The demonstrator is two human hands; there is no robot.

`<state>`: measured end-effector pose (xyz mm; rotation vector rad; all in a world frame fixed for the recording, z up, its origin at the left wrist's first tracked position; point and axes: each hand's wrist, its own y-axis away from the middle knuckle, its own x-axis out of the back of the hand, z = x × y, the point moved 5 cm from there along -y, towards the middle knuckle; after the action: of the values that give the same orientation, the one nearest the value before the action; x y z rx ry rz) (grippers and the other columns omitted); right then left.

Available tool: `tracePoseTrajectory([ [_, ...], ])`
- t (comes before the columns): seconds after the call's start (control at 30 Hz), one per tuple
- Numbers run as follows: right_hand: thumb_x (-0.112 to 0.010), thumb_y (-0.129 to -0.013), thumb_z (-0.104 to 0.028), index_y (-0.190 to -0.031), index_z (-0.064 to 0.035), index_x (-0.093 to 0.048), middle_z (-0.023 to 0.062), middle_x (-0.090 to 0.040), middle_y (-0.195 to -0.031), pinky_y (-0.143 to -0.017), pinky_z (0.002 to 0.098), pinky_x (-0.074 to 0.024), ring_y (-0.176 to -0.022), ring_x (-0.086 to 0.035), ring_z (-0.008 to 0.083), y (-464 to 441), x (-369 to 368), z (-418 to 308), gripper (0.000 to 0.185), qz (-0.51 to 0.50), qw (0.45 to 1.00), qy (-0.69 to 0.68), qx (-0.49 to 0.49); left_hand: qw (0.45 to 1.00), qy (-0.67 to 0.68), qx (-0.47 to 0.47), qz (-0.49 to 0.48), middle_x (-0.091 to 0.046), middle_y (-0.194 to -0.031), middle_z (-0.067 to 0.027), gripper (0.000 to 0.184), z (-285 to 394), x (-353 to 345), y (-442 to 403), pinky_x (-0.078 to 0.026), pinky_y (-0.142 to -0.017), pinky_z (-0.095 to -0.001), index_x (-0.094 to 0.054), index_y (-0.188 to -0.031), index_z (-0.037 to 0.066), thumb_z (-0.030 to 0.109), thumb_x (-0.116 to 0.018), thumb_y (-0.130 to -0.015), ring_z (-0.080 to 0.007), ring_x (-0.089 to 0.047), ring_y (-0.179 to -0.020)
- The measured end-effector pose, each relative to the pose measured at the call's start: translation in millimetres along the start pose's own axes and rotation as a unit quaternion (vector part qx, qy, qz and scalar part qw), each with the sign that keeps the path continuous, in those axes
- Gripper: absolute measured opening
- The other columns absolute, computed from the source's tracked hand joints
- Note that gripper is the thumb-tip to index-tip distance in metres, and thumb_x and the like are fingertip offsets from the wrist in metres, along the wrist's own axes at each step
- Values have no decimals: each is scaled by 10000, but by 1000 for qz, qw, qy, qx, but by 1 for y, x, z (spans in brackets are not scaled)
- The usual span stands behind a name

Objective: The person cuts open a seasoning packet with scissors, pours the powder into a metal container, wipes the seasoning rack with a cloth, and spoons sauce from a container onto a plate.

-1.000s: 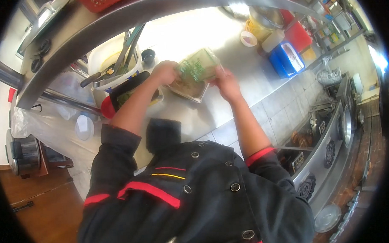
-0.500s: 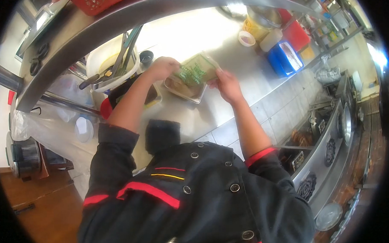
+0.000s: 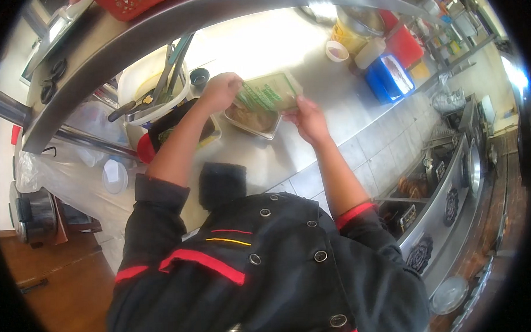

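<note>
A translucent plastic bag [image 3: 270,92] with green print is stretched between my two hands. My left hand [image 3: 220,91] is closed on its left edge. At its right edge, my right hand [image 3: 308,119] pinches the plastic. Partly under the bag, a rectangular metal tray [image 3: 266,133] holds something brownish that I cannot make out. The tray rests on the steel counter [image 3: 328,128].
Left of the tray stands a white bucket [image 3: 180,90] with long-handled utensils, beside a small dark cup [image 3: 200,77]. A blue container [image 3: 384,83], a yellow bucket [image 3: 347,37] and a white cup [image 3: 336,51] are at right. A metal rail [image 3: 155,29] arches over the counter.
The bag has been raised slightly and spread flatter, showing more of the tray's contents. My left hand has moved up a little. The tray has stayed in nearly the same place.
</note>
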<state>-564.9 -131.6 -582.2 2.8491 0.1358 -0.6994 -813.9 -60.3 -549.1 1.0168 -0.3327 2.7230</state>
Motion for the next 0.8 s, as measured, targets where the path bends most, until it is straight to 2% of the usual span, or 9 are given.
tracePoseTrajectory([
  [0.2,-528,-995,-208,-1170,37,-554,145,-658,-1010,-767,352,-542,-871,-651,242,0,-6,8,302,2,999,-53,4,999,38,-7,27,-685,-927,-126,197,-1,-3,5,-488,-801,-336,-634,-1054,10,158,-576,-938,-196,-637,-860],
  [0.3,-502,-1003,-183,-1187,6,-557,129,-652,-1092,-787,342,-539,-897,-647,222,0,-15,7,269,-10,997,-69,25,997,72,36,15,-678,-912,-95,191,-6,-7,3,-482,-794,-326,-620,-1058,8,151,-566,-943,-171,-622,-859],
  [0.37,-603,-947,-141,-1170,-4,-566,128,-647,-1058,-758,343,-540,-908,-632,230,-1,-17,10,264,5,992,-127,28,994,96,50,-6,-664,-911,-62,177,-7,-11,2,-474,-793,-307,-619,-1046,10,145,-564,-946,-141,-602,-859],
  [0.5,-630,-925,-110,-1154,-13,-576,121,-649,-1043,-737,341,-537,-902,-634,227,-13,-14,31,254,13,993,-114,-14,990,119,78,-16,-648,-907,-45,168,-8,-14,0,-465,-794,-287,-618,-1033,8,139,-555,-949,-127,-584,-854],
  [0.57,-639,-915,-91,-1138,-18,-585,114,-648,-1026,-720,335,-533,-881,-637,223,-17,-17,38,241,4,994,-100,-37,978,188,86,-24,-643,-911,-36,165,-13,-16,2,-461,-797,-279,-617,-1023,6,137,-545,-954,-114,-576,-854],
  [0.8,-623,-933,-99,-1143,4,-560,111,-646,-965,-681,317,-519,-824,-643,219,-24,-27,40,242,19,996,-70,-54,971,216,100,-27,-635,-937,-30,179,-17,-20,0,-459,-798,-275,-604,-1049,2,143,-527,-972,-113,-571,-878],
])
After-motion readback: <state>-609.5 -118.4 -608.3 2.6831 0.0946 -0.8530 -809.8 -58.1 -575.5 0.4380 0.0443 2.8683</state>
